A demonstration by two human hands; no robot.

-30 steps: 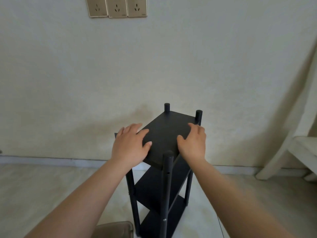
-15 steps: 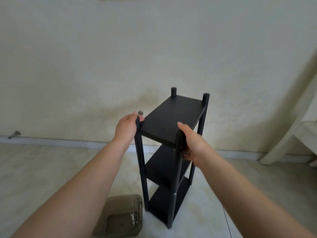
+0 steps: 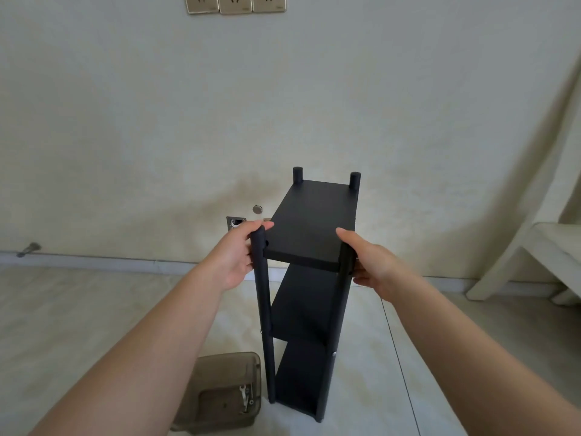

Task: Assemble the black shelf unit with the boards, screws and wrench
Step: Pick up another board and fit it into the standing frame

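Note:
The black shelf unit (image 3: 311, 228) stands upright on the tiled floor, with three boards between four round posts. My left hand (image 3: 234, 253) grips the top of the near left post. My right hand (image 3: 369, 259) grips the near right post just below the top board. A small wrench (image 3: 243, 394) and a few screws lie in a brown translucent tray (image 3: 226, 388) on the floor left of the shelf's base.
A cream wall stands close behind the shelf, with sockets (image 3: 235, 4) up high and a small plate (image 3: 235, 222) low down. A white furniture piece (image 3: 534, 253) fills the right side. A door stop (image 3: 29, 248) sits on the baseboard at left.
Both hands left the top board and took hold of the two near posts. The shelf has turned so its long side points away from me.

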